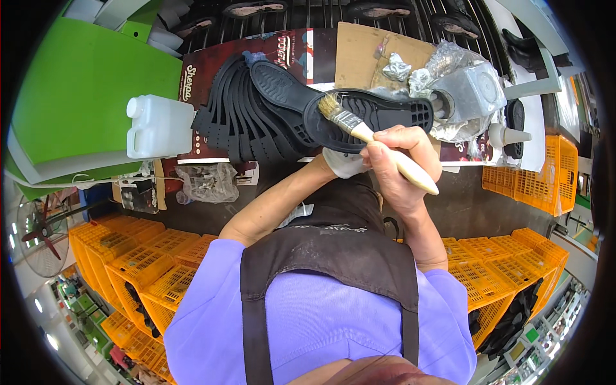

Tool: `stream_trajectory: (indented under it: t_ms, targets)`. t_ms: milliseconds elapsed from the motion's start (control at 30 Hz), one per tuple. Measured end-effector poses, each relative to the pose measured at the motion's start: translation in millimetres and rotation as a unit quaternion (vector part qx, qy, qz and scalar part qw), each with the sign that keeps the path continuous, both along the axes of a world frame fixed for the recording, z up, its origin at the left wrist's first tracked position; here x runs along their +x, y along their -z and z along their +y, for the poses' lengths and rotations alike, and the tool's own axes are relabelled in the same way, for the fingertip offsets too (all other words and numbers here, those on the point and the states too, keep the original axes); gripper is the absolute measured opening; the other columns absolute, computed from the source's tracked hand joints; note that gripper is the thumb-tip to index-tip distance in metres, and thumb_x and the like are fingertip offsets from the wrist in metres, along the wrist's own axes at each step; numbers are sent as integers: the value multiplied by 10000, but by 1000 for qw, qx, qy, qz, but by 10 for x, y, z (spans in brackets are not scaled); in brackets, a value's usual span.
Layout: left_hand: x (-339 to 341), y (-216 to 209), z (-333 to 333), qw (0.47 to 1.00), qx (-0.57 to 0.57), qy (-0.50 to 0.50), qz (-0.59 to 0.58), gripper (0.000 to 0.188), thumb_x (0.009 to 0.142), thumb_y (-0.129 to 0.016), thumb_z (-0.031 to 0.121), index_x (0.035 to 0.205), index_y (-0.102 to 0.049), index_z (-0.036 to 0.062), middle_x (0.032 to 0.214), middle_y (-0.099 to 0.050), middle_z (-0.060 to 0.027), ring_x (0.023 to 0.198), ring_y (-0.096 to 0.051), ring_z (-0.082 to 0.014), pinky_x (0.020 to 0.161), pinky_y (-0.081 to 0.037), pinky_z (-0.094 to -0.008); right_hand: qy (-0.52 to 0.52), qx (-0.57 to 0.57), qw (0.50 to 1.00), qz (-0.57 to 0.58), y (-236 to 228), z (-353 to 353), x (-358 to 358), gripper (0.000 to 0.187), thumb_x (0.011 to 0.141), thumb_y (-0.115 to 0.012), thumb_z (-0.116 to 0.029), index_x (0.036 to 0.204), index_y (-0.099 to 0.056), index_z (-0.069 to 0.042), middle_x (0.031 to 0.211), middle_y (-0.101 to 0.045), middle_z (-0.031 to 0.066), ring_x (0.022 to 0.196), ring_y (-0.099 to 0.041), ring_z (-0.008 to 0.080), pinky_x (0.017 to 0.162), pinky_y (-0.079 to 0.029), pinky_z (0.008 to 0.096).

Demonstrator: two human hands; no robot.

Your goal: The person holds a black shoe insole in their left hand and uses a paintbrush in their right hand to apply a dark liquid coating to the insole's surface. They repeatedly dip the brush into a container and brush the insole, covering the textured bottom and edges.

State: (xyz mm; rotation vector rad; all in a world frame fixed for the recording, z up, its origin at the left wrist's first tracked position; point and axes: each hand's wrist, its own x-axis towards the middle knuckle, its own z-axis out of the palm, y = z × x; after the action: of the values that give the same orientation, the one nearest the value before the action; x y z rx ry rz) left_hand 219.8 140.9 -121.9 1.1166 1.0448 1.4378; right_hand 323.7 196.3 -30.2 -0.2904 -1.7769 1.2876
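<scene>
My right hand (405, 163) grips a paintbrush (367, 133) by its pale handle. The brush's tan bristles rest at the rim of a black shoe sole (391, 106), near its left end. Beneath that sole's near edge is my left hand (346, 164), in a white covering, holding it up; its fingers are mostly hidden. To the left, a fanned row of black soles (234, 112) lies overlapped on dark red printed cardboard (199, 70). One more sole (277, 83) sits on top of the fan, its tread facing up.
A white jug (160, 128) stands at left by a green box (96, 83). At right are a translucent container (471, 93) among crumpled plastic and a nozzle bottle (507, 136). Behind runs a roller rack (314, 19) bearing black soles. Orange crates (151, 263) flank me.
</scene>
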Motion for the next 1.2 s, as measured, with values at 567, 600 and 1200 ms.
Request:
stream_trajectory:
  t_ms: [567, 600, 1200]
  targets:
    - [-224, -146, -233, 971, 14, 204, 124, 374, 762, -709, 178, 1079, -572, 34, 1018, -611, -74, 912, -571, -155, 790, -484, -315, -126, 15, 986, -105, -85, 630, 72, 175, 713, -740, -50, 808, -604, 6, 720, -632, 70, 644, -608, 110, 572, -475, 230]
    - [-249, -210, -231, 964, 4, 225, 143, 370, 768, -705, 188, 1076, -573, 31, 1014, -612, -77, 911, -570, -155, 791, -480, -318, -134, -16, 986, -100, -56, 671, 65, 159, 737, -724, -46, 814, -596, 10, 718, -628, 60, 628, -601, 92, 567, -478, 214]
    - [-229, -188, -542, 880, -97, 47, -462, 580, 950, -286, 465, 1292, -400, 10, 1149, -554, -181, 1013, -576, -274, 898, -455, -380, -154, -158, 968, -117, 110, 722, 69, 125, 836, -631, -74, 870, -549, 14, 719, -614, 88, 582, -581, 102, 524, -477, 207]
